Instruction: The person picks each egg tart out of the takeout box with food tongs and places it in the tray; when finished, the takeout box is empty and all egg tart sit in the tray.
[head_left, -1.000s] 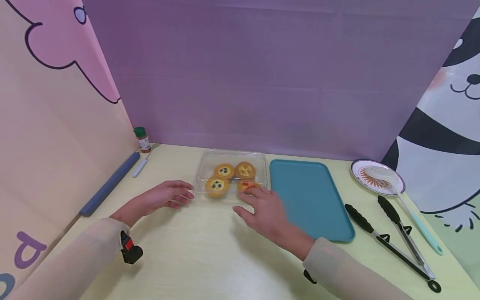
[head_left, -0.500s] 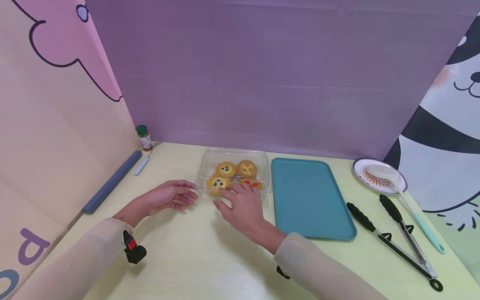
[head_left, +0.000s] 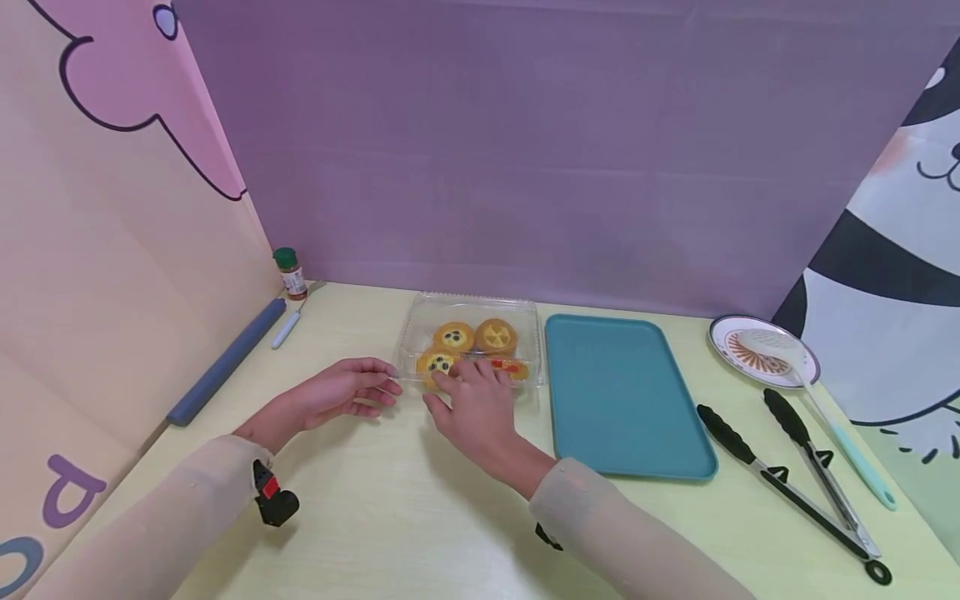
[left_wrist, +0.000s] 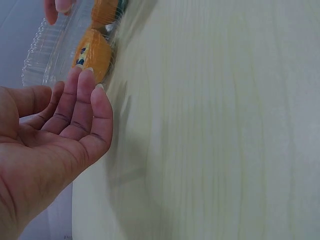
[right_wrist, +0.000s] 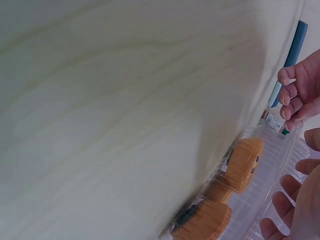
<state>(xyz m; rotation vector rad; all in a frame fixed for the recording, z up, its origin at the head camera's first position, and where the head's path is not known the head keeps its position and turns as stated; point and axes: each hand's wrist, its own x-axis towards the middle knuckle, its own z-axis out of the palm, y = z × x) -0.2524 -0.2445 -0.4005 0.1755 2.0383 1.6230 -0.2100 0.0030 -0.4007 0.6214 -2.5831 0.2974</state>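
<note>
1. Your left hand (head_left: pixel 341 393) lies relaxed with its fingers nearly straight, fingertips at the left front corner of the clear box (head_left: pixel 471 312); the left wrist view shows the palm open and holding nothing.
2. Your right hand (head_left: pixel 476 406) rests spread on the box's front edge, fingers over the lid above the front tarts. I cannot tell whether a fingertip has hooked the lid's lip.
3. The box sits on the table (head_left: pixel 390 517), just left of the teal tray (head_left: pixel 622 400). It holds four tarts (head_left: pixel 496 336), and its lid looks closed.
4. Expect the box to be light, thin and springy. It will likely flex or pop if you squeeze it, and smooth plastic may slide on the tabletop.
5. Take it by the stiffer ribbed rim at the front corners, not by the lid's middle. The tarts look fragile, so pressing down there could crush them.
6. Right of the tray lie tongs (head_left: pixel 787 479), and beyond them a plate (head_left: pixel 761 350). Well left of the tray, past the box, stand a spice jar (head_left: pixel 289 272) and a blue bar (head_left: pixel 225 362).
</note>
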